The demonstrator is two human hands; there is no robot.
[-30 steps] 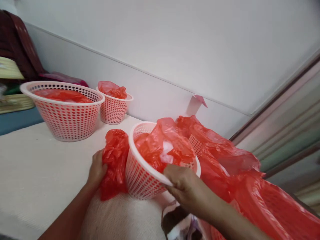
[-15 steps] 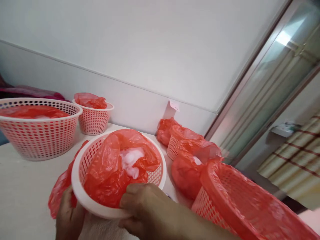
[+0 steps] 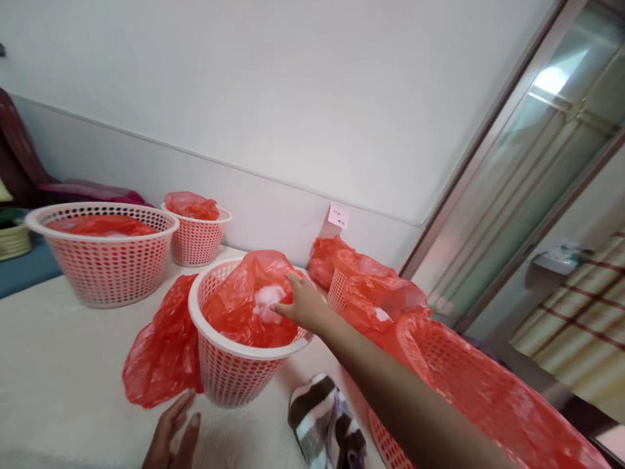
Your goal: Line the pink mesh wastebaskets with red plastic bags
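A white perforated plastic basket (image 3: 239,374) stands upright in front of me, with a crumpled red plastic bag (image 3: 229,306) inside it. White soft material (image 3: 266,303) shows in the bag's opening. My right hand (image 3: 305,303) reaches over the basket's right side, thumb and forefinger apart beside the white material; its other fingertips are partly hidden. Near the bottom edge, my left hand (image 3: 173,433) has its fingers apart and holds nothing. It is just below another red plastic bag (image 3: 168,345), which lies against the basket's left side.
Two more white baskets, a large one (image 3: 107,267) and a smaller one (image 3: 198,241), stand at the left with red bags inside. Several red bags and a bag-lined basket (image 3: 463,378) line the right. A striped cloth (image 3: 325,420) lies in front. A pink note (image 3: 338,215) is on the wall.
The basket was tilted towards me with both hands at its rim; now it stands upright. My left hand has come off it, and my right hand has moved up over the bag.
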